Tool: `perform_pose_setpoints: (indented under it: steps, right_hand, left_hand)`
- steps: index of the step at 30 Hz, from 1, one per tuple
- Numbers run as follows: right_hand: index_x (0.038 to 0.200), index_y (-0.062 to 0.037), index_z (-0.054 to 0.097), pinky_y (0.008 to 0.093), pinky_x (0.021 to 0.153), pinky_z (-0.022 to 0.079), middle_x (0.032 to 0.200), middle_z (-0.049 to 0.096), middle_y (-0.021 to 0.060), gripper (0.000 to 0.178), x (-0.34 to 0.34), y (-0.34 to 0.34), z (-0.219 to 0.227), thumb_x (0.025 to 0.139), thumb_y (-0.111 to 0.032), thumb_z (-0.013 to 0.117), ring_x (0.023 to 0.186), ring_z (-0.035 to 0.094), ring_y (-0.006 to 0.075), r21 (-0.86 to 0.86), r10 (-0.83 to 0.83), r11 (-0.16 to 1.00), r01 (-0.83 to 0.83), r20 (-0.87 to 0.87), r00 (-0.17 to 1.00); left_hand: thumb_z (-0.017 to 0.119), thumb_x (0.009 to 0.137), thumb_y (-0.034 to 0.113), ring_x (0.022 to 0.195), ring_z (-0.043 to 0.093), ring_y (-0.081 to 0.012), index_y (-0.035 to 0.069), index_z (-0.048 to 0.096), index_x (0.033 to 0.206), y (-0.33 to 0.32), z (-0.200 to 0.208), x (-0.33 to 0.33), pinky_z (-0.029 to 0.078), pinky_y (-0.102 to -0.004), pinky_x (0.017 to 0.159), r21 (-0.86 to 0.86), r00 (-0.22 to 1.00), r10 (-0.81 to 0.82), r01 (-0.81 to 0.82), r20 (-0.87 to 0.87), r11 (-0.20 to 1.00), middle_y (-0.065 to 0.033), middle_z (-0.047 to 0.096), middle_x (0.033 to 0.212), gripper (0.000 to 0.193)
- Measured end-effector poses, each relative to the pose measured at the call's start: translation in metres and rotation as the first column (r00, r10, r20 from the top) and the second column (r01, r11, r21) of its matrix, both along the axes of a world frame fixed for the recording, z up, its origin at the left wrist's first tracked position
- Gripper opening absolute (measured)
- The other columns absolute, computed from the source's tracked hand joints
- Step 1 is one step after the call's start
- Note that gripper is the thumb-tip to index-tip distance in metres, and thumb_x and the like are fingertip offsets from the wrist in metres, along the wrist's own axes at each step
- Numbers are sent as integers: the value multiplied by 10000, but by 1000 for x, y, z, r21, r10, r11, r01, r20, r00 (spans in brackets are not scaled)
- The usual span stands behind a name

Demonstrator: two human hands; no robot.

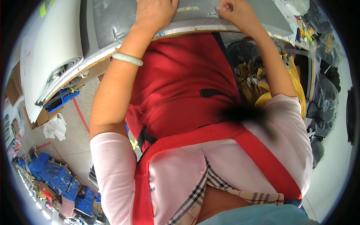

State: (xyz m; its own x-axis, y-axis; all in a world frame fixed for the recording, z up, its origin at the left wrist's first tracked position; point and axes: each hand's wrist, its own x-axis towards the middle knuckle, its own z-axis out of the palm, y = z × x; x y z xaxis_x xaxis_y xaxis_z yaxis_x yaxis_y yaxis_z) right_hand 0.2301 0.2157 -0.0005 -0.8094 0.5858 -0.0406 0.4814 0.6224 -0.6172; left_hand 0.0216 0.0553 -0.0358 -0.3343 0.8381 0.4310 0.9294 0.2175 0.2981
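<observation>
A grey board [123,17] with pale scuffs lies on the worktable in front of me. My left hand [156,13] rests over it, a pale bangle [127,59] around the wrist; its fingers run past the top of the view, so their pose is hidden. My right hand [238,14] is at the board's near side with curled, closed fingers. Beside those fingertips is a small silvery L-shaped mark or piece [214,14]; anything inside the grip is too small to make out. A similar L-shape [118,34] shows on the board further left. A pale strip [188,8] lies between my hands.
Large white sheets [52,48], stacked and curled over, sit at the table's left end. Under the table at right are bundled yellow and brown pieces [258,80]. Plastic-wrapped dark bundles [324,93] stand at far right. Blue crates [60,178] stand on the floor at left.
</observation>
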Motion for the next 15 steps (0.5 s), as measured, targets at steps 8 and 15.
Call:
perform_pose_setpoints:
  steps: [8,15]
  right_hand:
    - [922,6,713,308,637,489,735,674,62,161,-47,21,33,939,-151,683,670,608,130,-45,-91,995,86,-109,990]
    - [919,13,705,376,684,502,801,700,142,175,-112,84,0,940,-159,678,712,638,217,163,-38,984,76,-226,973]
  left_hand:
    - [618,994,288,1158,618,-323,141,691,1232,0,-13,-9,422,-635,1029,151,992,7,13,-126,988,-90,648,1226,289]
    - [572,1015,301,1415,440,-340,167,618,1359,4,-13,-5,259,-728,1134,-36,999,20,-21,-38,999,-115,545,1442,372]
